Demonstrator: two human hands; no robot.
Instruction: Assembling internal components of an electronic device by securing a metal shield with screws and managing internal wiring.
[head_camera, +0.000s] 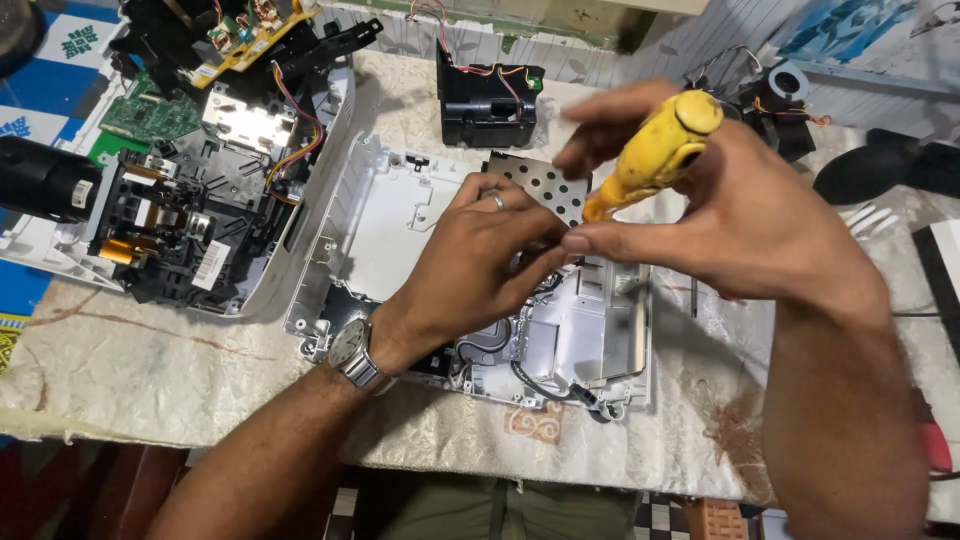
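Both forearms are reaching forward; the left hand (470, 262) is pressing down, the right hand (740, 215) seemingly gripping, fingers curled.

Brightness: even and fairly bright across the table (150, 370); dim in the strip below its front edge.
Source: soft light from above; the exact lamp cannot be told.
Shadows: faint and diffuse, one under the left hand (470, 265) on the white casing (385, 215); dark pockets inside the opened unit (190, 190).
Glare: small highlights on the watch (352, 350), the ring (497, 199) and the metal plate (245, 125).
Blur: motion smear on the right hand (740, 215) and the yellow handle (655, 150); fingertips soft.
Focus: centre reasonably sharp; far corners softer.
Distortion: wide-angle bend, table edges curving toward the frame borders.
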